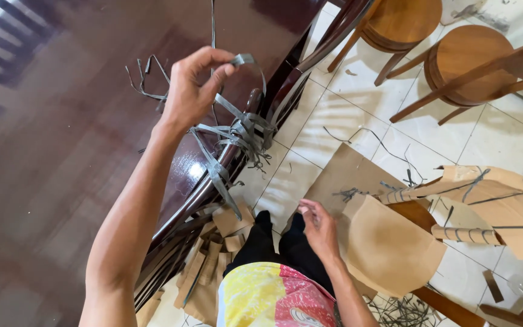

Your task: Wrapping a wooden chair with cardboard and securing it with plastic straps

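Head view: left hand (192, 91) pinched a grey strap (246, 60), upper centre.
Right hand (319, 227) hung loosely curled, seemingly empty; a tug might snap the strap back.

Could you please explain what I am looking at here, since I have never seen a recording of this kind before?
There is no machine here: one camera worn on a person's head looks down at their own two bare hands. The left hand is raised and pinches a grey plastic strap between its fingertips. That strap belongs to a tangle of straps bound around the dark wooden furniture on the left. The right hand hangs lower, over brown cardboard wrapping, and seems to hold nothing. On the tiled floor lie cardboard pieces, cut strap ends and round wooden stools.
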